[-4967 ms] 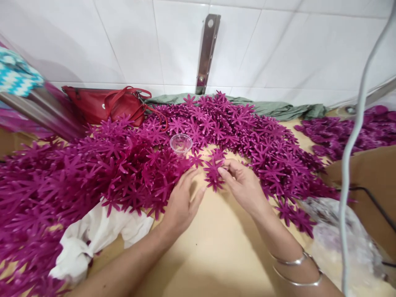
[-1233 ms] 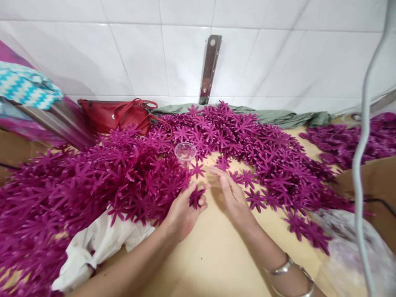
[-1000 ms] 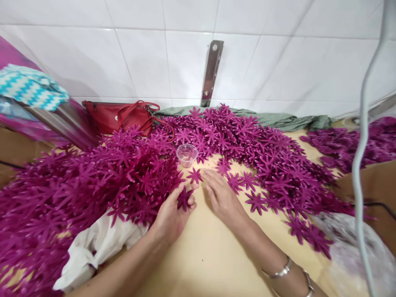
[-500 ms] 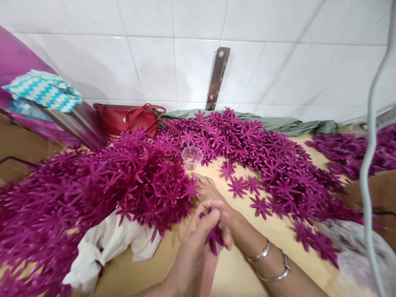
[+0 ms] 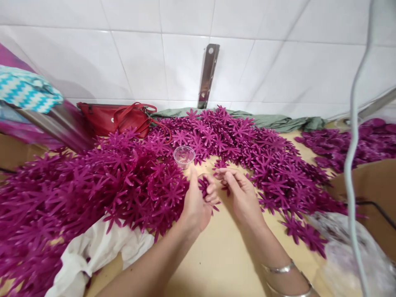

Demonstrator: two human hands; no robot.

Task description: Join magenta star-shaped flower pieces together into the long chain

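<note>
My left hand [image 5: 198,202] is curled around purple flower-shaped petal pieces [image 5: 204,185], its thumb raised and its fingers bent over them. To its right, my right hand [image 5: 246,198] reaches over the table with thumb and fingertips pinched together. What those fingertips hold, if anything, is too small to make out. Loose petal pieces lie just behind and beneath the right fingers. A small clear plastic cup [image 5: 178,160] stands just beyond my left thumb. Close by on the left is a big heap of the same purple pieces [image 5: 123,173].
A second heap of purple pieces [image 5: 278,165] curves along the back and right. A red bag [image 5: 114,119] lies by the tiled wall near a green cloth [image 5: 272,121]. White cloth [image 5: 102,243] rests front left. A pale cable [image 5: 351,165] hangs on the right above a plastic bag [image 5: 349,247].
My right hand has moved from beside the left heap, behind my left hand, over to the right. My left hand has moved forward, still holding purple pieces. The view has shifted slightly right.
</note>
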